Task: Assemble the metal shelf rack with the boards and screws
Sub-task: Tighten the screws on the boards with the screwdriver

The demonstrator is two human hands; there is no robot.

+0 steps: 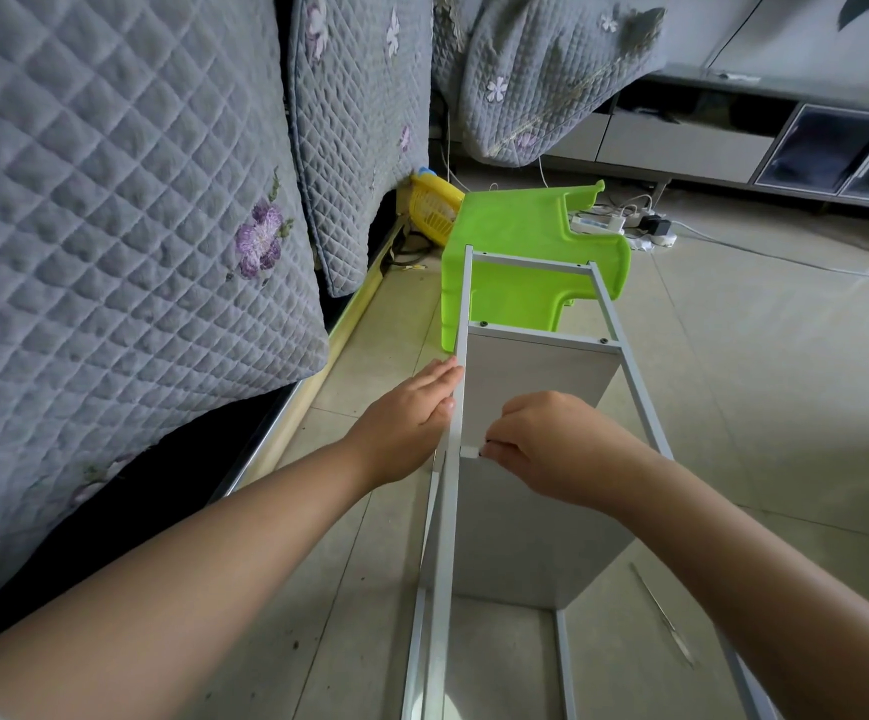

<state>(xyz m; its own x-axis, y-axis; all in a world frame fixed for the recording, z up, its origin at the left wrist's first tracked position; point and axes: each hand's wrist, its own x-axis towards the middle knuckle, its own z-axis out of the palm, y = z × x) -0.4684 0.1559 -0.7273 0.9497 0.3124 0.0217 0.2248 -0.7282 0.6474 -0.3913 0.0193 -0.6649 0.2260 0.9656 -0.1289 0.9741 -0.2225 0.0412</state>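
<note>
A grey metal shelf rack (635, 387) lies on its side on the tiled floor, running away from me. Two white boards sit inside the frame, a far board (541, 366) and a near board (525, 543). Dark screws (483, 323) show at the far board's corners. My left hand (411, 413) lies with straight fingers against the outside of the left metal rail (454, 407). My right hand (541, 444) pinches a small dark screw (483, 451) at the near board's top left corner, beside that rail.
A green plastic stool (525, 252) lies tipped behind the rack's far end. A sofa under a quilted grey cover (110, 226) fills the left. A yellow basket (435, 205), a power strip with cables (624, 223) and a low TV cabinet (733, 142) stand beyond. A thin metal strip (663, 615) lies on the floor at right.
</note>
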